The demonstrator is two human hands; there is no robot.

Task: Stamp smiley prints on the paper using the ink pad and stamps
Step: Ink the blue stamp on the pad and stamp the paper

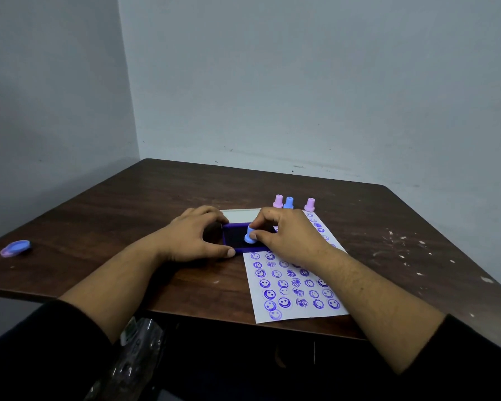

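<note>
Purple prints already covered most of the paper [294, 287], which lay on the table [122, 215] toward its near edge, a little right of the middle, with its far end running under the right hand and up toward the far edge. Rows of smiley faces and a few other motifs filled the near half of the sheet, some dark and crisp, others faint; how full the far half was could not be judged, since the right forearm and hand hid most of it. The ink pad [237, 238], a dark pad in a purple case with its pale lid lying open behind it, sat just beyond the far left corner of the sheet. The left hand [197, 235] curled round the pad's left end, thumb at the near edge and fingers at the far edge, steadying it. The right hand [284, 233] pinched a blue stamp [250, 236] between thumb and fingertips and held it upright, its base down on the dark ink surface. This looked like a re-inking step, so at least one more print seemed intended. Three more stamps, a pink stamp [278, 201], a second blue stamp [288, 202] and another pink stamp [310, 204], stood upright beyond the sheet, toward the far edge. A small purple and blue cap [15, 248] lay well apart near the table's left edge. Little blank space showed, so the work seemed close to done.
</note>
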